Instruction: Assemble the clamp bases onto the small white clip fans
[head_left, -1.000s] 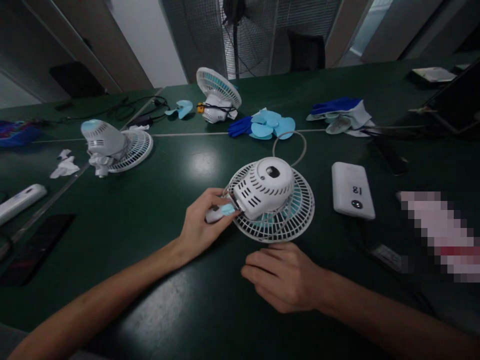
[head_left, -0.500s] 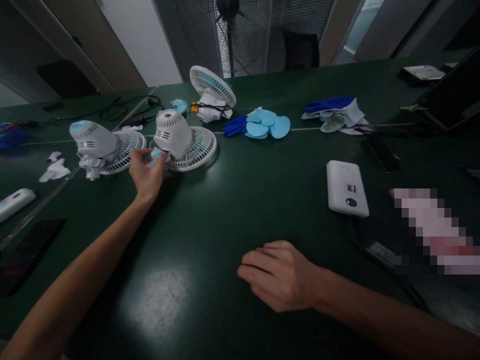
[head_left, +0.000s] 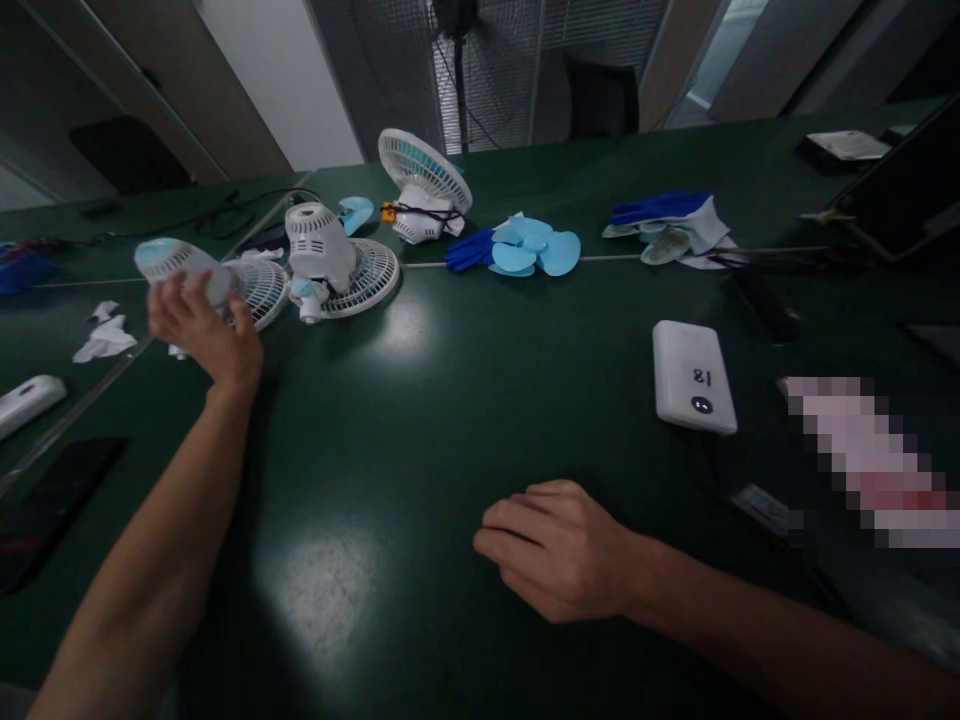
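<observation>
On the dark green surface, I'm seeing open room reaching the left edge of a white rectangular plastic box. At left, my left hand, fingers spread, is overlapping a white, blue-capped plastic fan, touch unclear; my right hand is resting, fingers folded together.

The bare left forearm slants up from the lower left to a slightly bent wrist. The bare left hand, a little blurred, shows its back, with the fingers spread and curved and the thumb held apart. The bare right forearm reaches in from the lower right; the bare right hand has its fingers loosely folded.
</observation>
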